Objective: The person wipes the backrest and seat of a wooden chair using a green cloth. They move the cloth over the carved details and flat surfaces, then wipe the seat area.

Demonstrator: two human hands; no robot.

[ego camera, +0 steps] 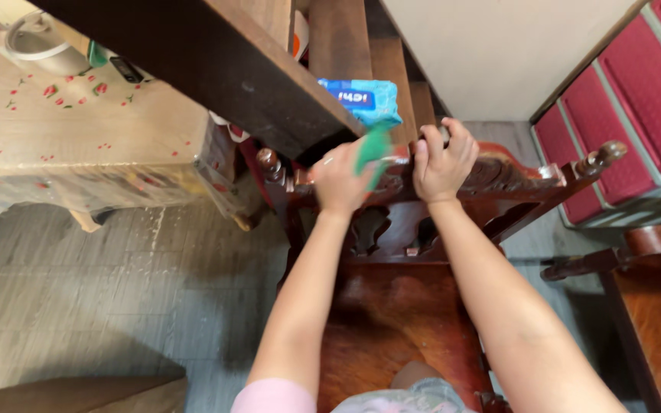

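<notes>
A soft blue plastic package (pixel 364 100) lies on a wooden stair step at about twelve o'clock from the hands, just beyond the carved chair back. It is a flat, pillowy rectangle (its wrapper crinkled at the edges), pale blue, with a darker blue label (pixel 350 97) bearing white print on its near face.

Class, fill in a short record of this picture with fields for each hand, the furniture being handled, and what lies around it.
left hand: the left hand grips a green cloth pressed on the chair's top rail
right hand: the right hand grasps the carved top rail, fingers curled over it
furniture: dark wooden chair with carved back
above: blue wipes packet on a wooden stair step
left side: table under a flowered cover
right side: red cushioned bench
</notes>
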